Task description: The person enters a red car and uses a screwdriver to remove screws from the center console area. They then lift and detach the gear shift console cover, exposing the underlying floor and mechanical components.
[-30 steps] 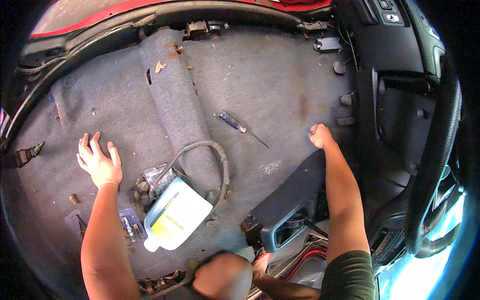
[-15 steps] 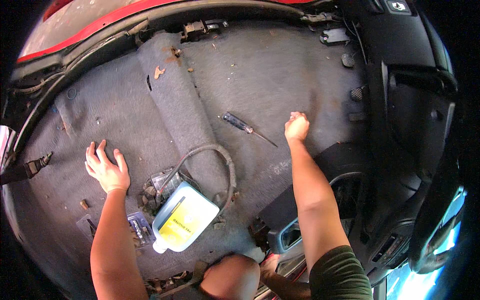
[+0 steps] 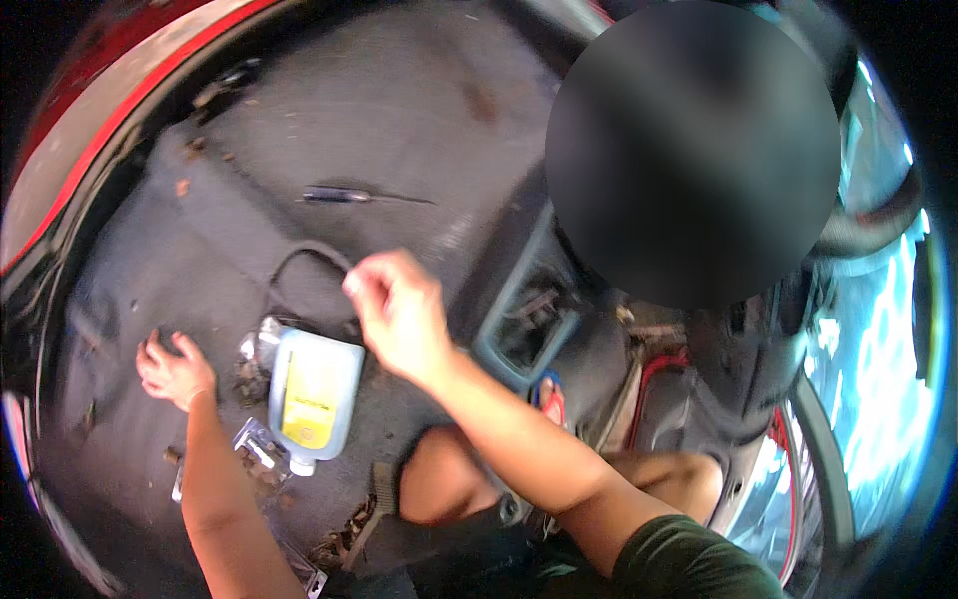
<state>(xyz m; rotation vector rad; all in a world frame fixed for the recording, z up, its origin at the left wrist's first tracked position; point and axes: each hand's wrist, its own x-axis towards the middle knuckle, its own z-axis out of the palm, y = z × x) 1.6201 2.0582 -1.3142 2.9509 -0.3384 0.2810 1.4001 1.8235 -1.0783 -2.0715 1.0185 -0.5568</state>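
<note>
My left hand (image 3: 175, 369) rests on the grey carpet (image 3: 150, 260) with fingers spread. My right hand (image 3: 394, 314) is raised beside the black hose loop (image 3: 304, 248), fingers pinched; whatever they may hold is too blurred to make out. Below and left of it, a translucent jug (image 3: 324, 364) with a yellow label and bluish contents lies flat among dark small parts (image 3: 257, 369). A screwdriver (image 3: 339, 195) with a dark handle lies farther up the floor. Clear plastic packaging (image 3: 254, 444) with small items lies beside my left forearm.
I am inside a car, beside a dark console (image 3: 489, 339) with a grey-rimmed opening. My bent legs (image 3: 439, 474) are at the lower middle. A red sill (image 3: 85, 170) curves along the left, near small debris (image 3: 182, 187). A blurred round patch hides the upper right.
My right hand has moved left from near the pedals to beside the hose loop. My left hand stays spread on the floor. The view has turned, showing more of my legs.
</note>
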